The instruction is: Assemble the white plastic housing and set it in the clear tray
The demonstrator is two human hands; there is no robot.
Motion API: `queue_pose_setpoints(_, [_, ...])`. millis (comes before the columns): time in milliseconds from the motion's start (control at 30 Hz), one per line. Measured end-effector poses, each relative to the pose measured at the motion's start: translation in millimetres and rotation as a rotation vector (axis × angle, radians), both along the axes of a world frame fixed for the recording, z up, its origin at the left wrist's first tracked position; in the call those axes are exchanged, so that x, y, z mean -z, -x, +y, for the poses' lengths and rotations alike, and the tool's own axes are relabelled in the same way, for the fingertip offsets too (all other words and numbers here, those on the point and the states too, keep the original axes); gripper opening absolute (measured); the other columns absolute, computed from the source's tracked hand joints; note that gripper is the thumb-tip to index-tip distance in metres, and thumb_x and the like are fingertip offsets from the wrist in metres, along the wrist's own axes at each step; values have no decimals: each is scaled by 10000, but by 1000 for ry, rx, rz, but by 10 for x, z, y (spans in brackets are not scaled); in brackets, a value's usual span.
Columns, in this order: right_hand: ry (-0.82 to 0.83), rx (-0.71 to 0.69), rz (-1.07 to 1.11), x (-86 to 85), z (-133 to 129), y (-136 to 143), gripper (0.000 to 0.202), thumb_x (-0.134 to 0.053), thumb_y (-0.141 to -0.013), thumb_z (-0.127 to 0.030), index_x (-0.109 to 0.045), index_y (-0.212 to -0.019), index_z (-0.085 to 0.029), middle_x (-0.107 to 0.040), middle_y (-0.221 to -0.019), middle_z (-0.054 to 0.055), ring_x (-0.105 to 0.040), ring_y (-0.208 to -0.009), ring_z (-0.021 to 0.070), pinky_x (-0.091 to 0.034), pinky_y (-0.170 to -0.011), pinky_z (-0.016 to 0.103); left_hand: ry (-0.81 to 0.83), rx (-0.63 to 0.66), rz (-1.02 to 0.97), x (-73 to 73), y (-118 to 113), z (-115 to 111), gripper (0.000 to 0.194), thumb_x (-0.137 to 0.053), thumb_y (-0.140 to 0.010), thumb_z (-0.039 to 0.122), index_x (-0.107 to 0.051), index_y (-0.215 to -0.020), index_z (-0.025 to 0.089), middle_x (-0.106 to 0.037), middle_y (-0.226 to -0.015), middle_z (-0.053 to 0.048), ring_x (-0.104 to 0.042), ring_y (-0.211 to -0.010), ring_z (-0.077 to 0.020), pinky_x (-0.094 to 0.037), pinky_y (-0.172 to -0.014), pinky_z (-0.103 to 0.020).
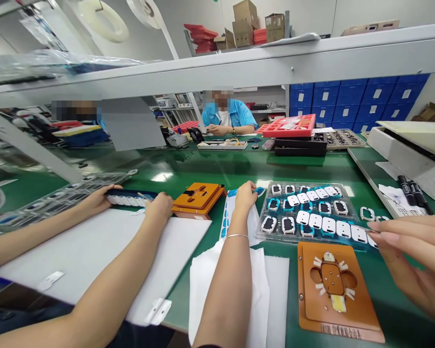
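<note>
I see left hand (245, 193) grip pinched on blue tab (260, 191); right hand (415, 261) touches parts strip (329, 225), can't tell grip.

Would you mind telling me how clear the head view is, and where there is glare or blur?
Head view: evenly lit; ceiling lights glare on the green table; the tray is sharp; the right hand near the edge looms large and soft; the shelf bows from lens distortion; faces are blurred.

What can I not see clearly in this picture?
Head view: fingertips of the left hand, hidden by its own back, at the sticker sheet.
Head view: right hand, cut off by the right edge.
Head view: print on the near orange plate, too small.
</note>
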State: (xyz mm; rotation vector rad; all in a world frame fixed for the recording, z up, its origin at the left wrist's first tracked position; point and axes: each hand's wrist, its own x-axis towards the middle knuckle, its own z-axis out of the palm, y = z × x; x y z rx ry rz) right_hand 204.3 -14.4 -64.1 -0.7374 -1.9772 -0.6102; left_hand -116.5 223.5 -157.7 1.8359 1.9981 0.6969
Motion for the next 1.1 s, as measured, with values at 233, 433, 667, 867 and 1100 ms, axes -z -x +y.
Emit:
queue_pose_setpoints(233, [24,-30,-38,31,17,5,406,-808,-770,-49,-679,-1128,-191,-760,-1000,87,-712,-857,222,-562,-706,386,110,2,196,2,-37,-10,275,-652,-933,365,-657,-1110,155,-625,-1248,-104,-593,-1174,-254,-507,-1012,-480])
queue_pose_setpoints(433, [36,-24,-28,9,8,78,269,-733,-830,-46,-675,-1062,-170,-753,-1004,81,-702,-879,206,-552,-750,345,6,-107,249,39,-130,-67,435,-641,-937,360,-559,-1322,174,-568,-1351,-127,-463,-1343,-338,-399,-1095,-616])
queue_pose_setpoints(667, [-25,46,-82,-84,5,198,50,-651,-935,-89,-671,-926,-134,-755,-909,90,-685,-796,177,-522,-738,318,-146,-19,241,111,-173,26,327,-638,-942,268,-595,-1246,154,-549,-1367,-120,-571,-1210,-269,-513,-1017,-495])
queue_pose_setpoints(867, [-70,72,-99,-121,-13,221,99,-658,-909,-27,-683,-911,-122,-749,-856,91,-663,-751,166,-506,-719,316,-150,95,246,38,-202,18,334,-625,-951,257,-591,-1274,177,-535,-1399,-118,-551,-1247,-269,-497,-1047,-500])
queue_pose_setpoints(1100, [-62,74,-103,-67,13,208,112,-650,-907,-24,-667,-927,-133,-734,-892,64,-651,-783,148,-508,-740,297,29,64,303,-2,-222,-79,308,-650,-931,263,-628,-1227,180,-553,-1388,-106,-466,-1346,-317,-385,-1120,-616])
